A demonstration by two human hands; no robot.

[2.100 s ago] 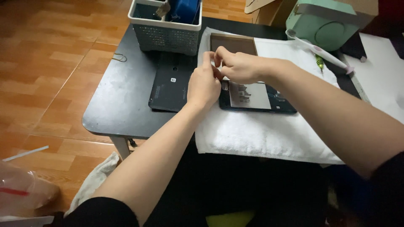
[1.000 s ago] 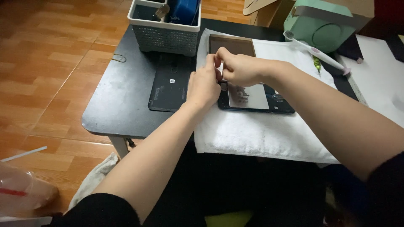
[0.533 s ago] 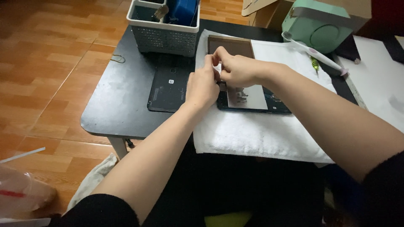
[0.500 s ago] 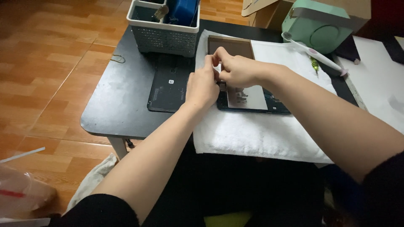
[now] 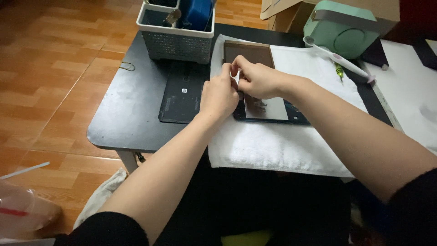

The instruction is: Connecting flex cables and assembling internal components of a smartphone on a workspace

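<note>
Change: both hands have stayed pinched together over the opened tablet (image 5: 268, 107); the view has crept slightly, and nothing on the towel has shifted.
Landmark: white towel (image 5: 282, 146) spread on the black table (image 5: 127, 114).
Left hand (image 5: 219, 94): fingers narrow, tips pinched at a small pale piece; what it is cannot be made out.
Right hand (image 5: 256, 79): fingers curled narrow, meeting the left fingertips just above the tablet.
Tablet: lies on the towel's far half, inner metal plate showing.
Back cover (image 5: 182, 93): black, flat on the table, just left of the towel.
Grey basket (image 5: 175, 38): beyond the towel's far-left corner.
Green box (image 5: 341, 29): beyond its far-right edge.
</note>
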